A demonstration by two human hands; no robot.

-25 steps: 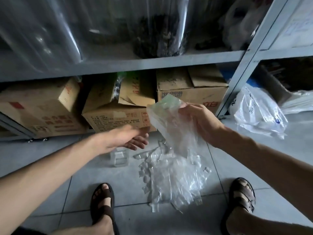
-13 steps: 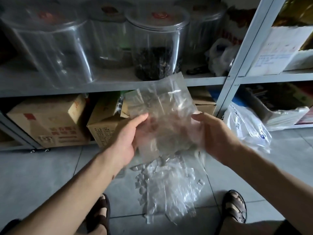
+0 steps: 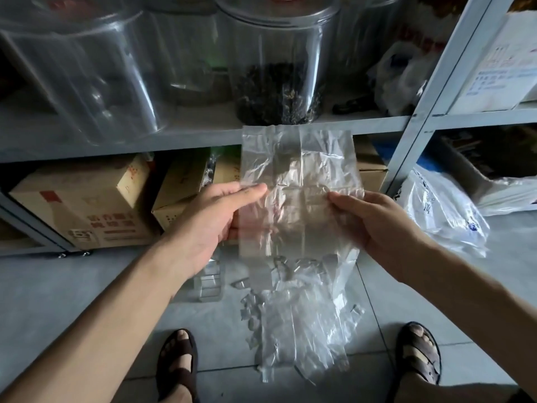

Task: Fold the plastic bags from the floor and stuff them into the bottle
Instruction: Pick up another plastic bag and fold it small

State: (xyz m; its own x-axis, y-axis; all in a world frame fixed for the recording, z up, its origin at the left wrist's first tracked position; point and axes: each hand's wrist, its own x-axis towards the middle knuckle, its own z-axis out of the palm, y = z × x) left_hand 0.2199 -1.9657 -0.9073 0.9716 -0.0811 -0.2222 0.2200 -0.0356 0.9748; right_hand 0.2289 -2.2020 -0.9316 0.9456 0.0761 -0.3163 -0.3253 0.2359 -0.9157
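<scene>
A clear, creased plastic bag (image 3: 299, 181) is spread flat in the air in front of the shelf. My left hand (image 3: 215, 216) pinches its left edge, thumb on the front and fingers behind. My right hand (image 3: 374, 219) pinches its right edge the same way. Below them a pile of clear plastic bags (image 3: 299, 318) lies on the tiled floor between my feet. A small clear bottle (image 3: 210, 279) stands on the floor left of the pile, partly hidden by my left wrist.
A grey metal shelf rack (image 3: 412, 132) stands ahead, with large clear jars (image 3: 276, 59) above and cardboard boxes (image 3: 84, 205) below. A white printed plastic bag (image 3: 444, 216) lies at the right by the rack post. My sandalled feet (image 3: 177, 362) flank the pile.
The bag was bunched in my right hand alone; my left hand came up and took its left edge. Both hands have pulled it out flat and squared it.
</scene>
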